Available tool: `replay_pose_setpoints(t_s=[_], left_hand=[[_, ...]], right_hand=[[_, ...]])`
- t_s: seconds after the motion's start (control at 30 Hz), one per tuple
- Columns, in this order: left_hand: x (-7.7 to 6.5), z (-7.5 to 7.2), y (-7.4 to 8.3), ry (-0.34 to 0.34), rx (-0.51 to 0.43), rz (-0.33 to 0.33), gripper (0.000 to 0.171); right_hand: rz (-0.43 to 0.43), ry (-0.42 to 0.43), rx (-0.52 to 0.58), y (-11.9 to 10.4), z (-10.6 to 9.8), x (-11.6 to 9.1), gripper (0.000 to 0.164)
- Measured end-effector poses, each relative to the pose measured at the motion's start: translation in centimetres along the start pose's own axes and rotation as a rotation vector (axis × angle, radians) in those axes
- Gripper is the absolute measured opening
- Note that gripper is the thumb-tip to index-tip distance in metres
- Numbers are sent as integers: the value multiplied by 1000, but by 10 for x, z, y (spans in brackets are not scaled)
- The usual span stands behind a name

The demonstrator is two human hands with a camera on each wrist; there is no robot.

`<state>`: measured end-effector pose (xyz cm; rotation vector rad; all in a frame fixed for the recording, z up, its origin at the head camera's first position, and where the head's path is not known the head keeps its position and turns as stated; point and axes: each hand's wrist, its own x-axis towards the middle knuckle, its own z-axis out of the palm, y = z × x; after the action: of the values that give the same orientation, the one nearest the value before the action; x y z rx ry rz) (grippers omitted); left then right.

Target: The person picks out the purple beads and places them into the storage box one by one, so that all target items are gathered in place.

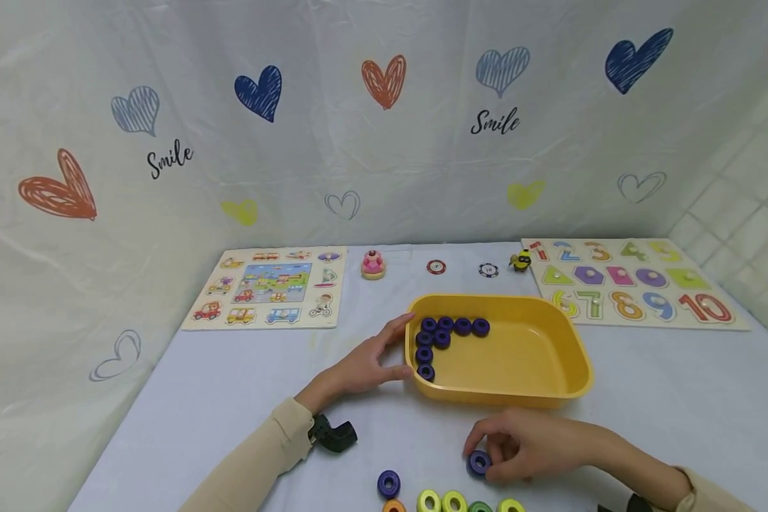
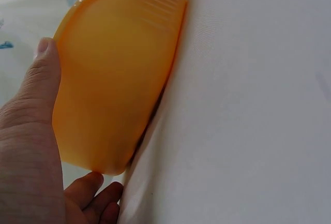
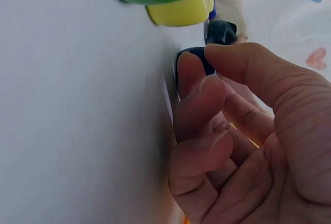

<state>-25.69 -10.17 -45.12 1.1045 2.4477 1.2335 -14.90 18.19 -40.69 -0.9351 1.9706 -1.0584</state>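
Observation:
A yellow plastic tray sits on the table, with several dark purple rings lined up inside along its left and far walls. My left hand holds the tray's left end, thumb at the near corner and fingers farther back. In the left wrist view the thumb lies against the tray's wall. In front of the tray, my right hand pinches another purple ring between thumb and fingertips, low over the table. The fingers partly cover that ring in the right wrist view.
Along the near edge lie a purple ring, an orange ring, yellow-green rings and a green ring. Behind are a vehicle puzzle board, a number board, a pink figure, two chips and a bee figure.

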Motion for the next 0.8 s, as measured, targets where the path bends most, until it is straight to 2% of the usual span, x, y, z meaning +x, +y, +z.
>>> replay_pose_setpoints(t_s=[0.33, 0.57, 0.8], left_hand=[[0, 2, -1, -2, -6, 2, 86], [1, 2, -1, -5, -2, 20, 87], [-6, -7, 26, -10, -28, 36, 87]], right_hand=[[41, -25, 158, 9, -1, -4, 25], [31, -1, 111, -4, -9, -10, 26], [31, 52, 43, -25, -27, -16, 30]])
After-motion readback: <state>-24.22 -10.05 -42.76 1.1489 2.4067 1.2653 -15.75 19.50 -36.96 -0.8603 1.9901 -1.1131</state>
